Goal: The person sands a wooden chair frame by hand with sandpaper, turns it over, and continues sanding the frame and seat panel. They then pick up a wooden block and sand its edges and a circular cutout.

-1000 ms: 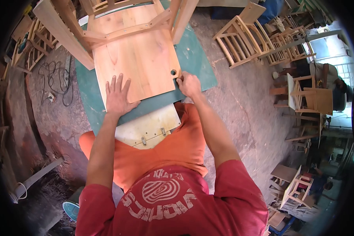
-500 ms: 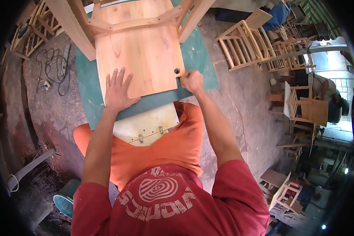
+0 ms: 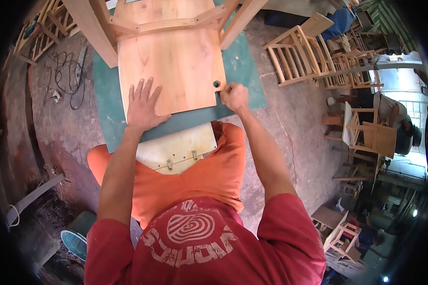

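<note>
A pale wooden chair (image 3: 171, 66) rests on its seat or back panel, legs pointing up, on a green board (image 3: 245, 71). My left hand (image 3: 145, 107) lies on the panel's near left part, fingers spread, palm down. My right hand (image 3: 234, 97) is closed in a fist at the near right corner, against the edge of a notch beside a small round hole (image 3: 217, 84). Whatever its fingers hold, if anything, is hidden. A screwed wooden brace (image 3: 166, 24) crosses between the legs.
A pale hinged box (image 3: 176, 149) stands between my knees. Black cables (image 3: 62, 71) lie on the floor at left, near a round teal-rimmed bin (image 3: 73, 237). Wooden chair frames (image 3: 290, 54) stand at right. A co-worker (image 3: 394, 116) bends over a chair further right.
The whole view has shifted slightly. My left hand stays flat on the panel, and my right fist stays at the notch with only a very small movement.
</note>
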Demonstrator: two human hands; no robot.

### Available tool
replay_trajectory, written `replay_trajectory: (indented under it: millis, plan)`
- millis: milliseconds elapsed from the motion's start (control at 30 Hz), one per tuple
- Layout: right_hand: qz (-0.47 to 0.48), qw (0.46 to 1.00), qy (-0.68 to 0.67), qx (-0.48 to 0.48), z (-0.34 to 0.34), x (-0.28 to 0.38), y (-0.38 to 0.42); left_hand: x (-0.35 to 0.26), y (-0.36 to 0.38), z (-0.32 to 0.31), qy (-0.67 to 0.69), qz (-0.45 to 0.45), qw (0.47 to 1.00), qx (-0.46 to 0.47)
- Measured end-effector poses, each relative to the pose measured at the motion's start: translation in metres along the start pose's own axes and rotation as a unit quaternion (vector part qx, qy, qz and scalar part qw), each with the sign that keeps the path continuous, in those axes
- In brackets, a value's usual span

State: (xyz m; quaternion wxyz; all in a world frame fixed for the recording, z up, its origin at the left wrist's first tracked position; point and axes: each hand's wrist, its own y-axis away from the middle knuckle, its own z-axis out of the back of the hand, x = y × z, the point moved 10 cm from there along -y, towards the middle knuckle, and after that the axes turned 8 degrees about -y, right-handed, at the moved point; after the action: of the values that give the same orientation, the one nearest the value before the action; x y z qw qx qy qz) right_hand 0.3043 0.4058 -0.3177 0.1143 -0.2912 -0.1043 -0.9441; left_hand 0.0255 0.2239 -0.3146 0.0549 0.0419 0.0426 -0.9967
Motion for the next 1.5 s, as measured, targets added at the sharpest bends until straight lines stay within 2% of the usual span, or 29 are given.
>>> replay_trajectory:
  millis: [33,167,267,333,433,600,667,800,833,867,933,1000,1067,1100,1200,1267,1400,1500]
  plan:
    - [0.001,0.999,-0.007,0.033,-0.002,0.007,-0.002,0.003,-0.002,0.003,-0.002,0.004,1.000,-0.004]
    - [-0.003,0.999,0.020,0.031,0.003,0.019,-0.009,0.000,-0.004,0.000,-0.006,-0.001,1.000,0.008]
    - [0.057,0.998,0.037,-0.003,0.007,0.031,-0.008,0.000,-0.002,0.001,-0.003,-0.003,1.000,-0.005]
    - [0.042,0.997,0.046,0.054,0.003,0.033,-0.007,-0.003,0.001,0.003,0.003,-0.010,1.000,-0.006]
    - [0.065,0.998,-0.011,0.014,-0.004,0.023,-0.003,-0.004,0.000,0.003,-0.015,0.000,1.000,0.018]
    - [0.103,0.994,0.019,0.014,-0.021,0.019,0.009,-0.004,0.000,0.002,-0.032,-0.015,0.999,0.005]
    - [0.088,0.995,0.022,-0.043,-0.013,0.027,0.013,-0.003,-0.002,0.003,-0.036,-0.014,0.999,0.001]
    - [0.127,0.992,0.007,0.010,-0.035,0.063,0.038,-0.002,0.002,0.004,-0.014,-0.014,1.000,-0.002]
    - [0.083,0.994,0.054,0.054,-0.043,0.065,0.040,-0.001,0.004,0.006,-0.014,-0.006,1.000,-0.002]
    - [0.089,0.993,0.055,0.056,-0.042,0.078,0.041,-0.001,0.002,0.009,0.009,-0.012,1.000,-0.012]
    - [0.011,0.990,0.078,0.114,-0.049,0.080,0.044,0.003,0.001,0.013,0.035,-0.016,0.999,-0.026]
    - [0.007,0.989,0.095,0.117,-0.059,0.073,0.044,0.008,0.002,0.006,0.054,-0.022,0.998,-0.014]
    - [0.065,0.968,0.198,0.140,-0.064,0.083,0.051,0.013,-0.001,0.004,0.077,-0.030,0.996,-0.022]
    - [0.030,0.957,0.218,0.188,-0.068,0.081,0.050,0.013,0.000,0.004,0.094,-0.032,0.995,-0.027]
    - [-0.058,0.941,0.252,0.218,-0.076,0.087,0.042,0.021,0.000,0.002,0.133,-0.033,0.990,-0.016]
    - [-0.073,0.934,0.263,0.228,-0.076,0.094,0.040,0.027,-0.004,0.003,0.147,-0.041,0.988,-0.027]
    - [-0.204,0.894,0.295,0.270,-0.085,0.093,0.029,0.030,-0.006,0.000,0.187,-0.030,0.982,-0.023]
    - [-0.213,0.897,0.290,0.255,-0.081,0.101,0.023,0.032,-0.009,0.001,0.191,-0.022,0.981,-0.026]
